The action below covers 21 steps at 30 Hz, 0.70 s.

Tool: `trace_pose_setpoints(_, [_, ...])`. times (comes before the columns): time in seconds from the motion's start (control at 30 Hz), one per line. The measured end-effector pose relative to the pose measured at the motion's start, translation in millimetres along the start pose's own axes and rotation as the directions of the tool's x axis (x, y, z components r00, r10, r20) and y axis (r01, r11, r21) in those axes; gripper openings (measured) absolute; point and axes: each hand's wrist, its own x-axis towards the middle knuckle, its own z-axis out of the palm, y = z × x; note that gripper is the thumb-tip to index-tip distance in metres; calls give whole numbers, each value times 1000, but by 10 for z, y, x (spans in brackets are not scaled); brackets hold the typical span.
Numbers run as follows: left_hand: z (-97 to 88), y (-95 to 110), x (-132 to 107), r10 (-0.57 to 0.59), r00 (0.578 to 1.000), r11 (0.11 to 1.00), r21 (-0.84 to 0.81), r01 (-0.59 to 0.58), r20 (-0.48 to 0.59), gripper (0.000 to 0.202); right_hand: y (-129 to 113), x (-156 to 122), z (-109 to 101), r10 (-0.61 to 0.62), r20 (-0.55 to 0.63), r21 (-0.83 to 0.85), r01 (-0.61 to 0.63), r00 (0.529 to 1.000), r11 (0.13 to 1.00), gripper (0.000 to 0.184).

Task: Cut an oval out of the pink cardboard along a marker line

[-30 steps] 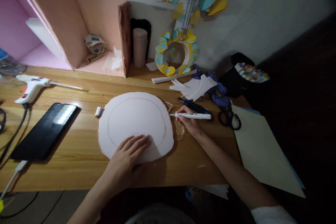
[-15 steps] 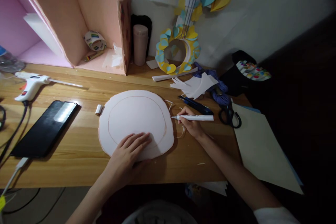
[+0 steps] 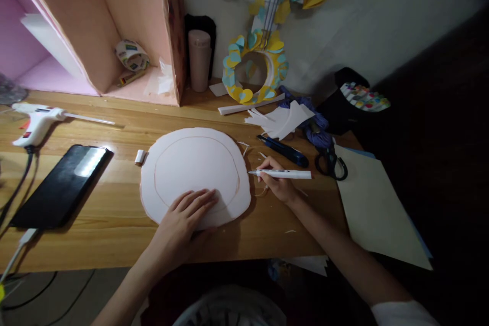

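Note:
A rounded white board [image 3: 194,163] lies flat on the wooden table, with a thin brownish outline drawn inside its edge. My left hand [image 3: 187,214] rests on the board's lower part, palm down with fingers stretched out. Between the fingers of my right hand [image 3: 277,181] is a white marker [image 3: 294,174], held nearly level. Its tip points left, at the board's right edge; whether it touches I cannot tell. A white marker cap [image 3: 140,157] sits by the board's left edge.
A utility knife [image 3: 282,150], scissors [image 3: 331,163] and paper scraps [image 3: 282,119] lie beyond my right hand. At left are a phone [image 3: 61,186] and a glue gun [image 3: 36,122]. A heart-covered ring [image 3: 229,79] stands at the back, near a marker holder [image 3: 344,112].
The camera view has shifted slightly, so everything sits a little further left and higher. The marker stays by the board's right edge, and my left hand keeps its place on the board.

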Motion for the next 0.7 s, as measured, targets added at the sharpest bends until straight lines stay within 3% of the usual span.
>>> trace_pose_setpoints(0.47, [-11, 11, 6, -14, 1000, 1000, -14, 14, 7, 51, -67, -141, -33, -7, 70, -152, 17, 998, 988, 14])
trace_pose_setpoints(0.7, [9, 5, 1, -15, 1000, 999, -29, 15, -3, 51, -169, -279, 38, -41, 74, -151, 52, 996, 987, 10])
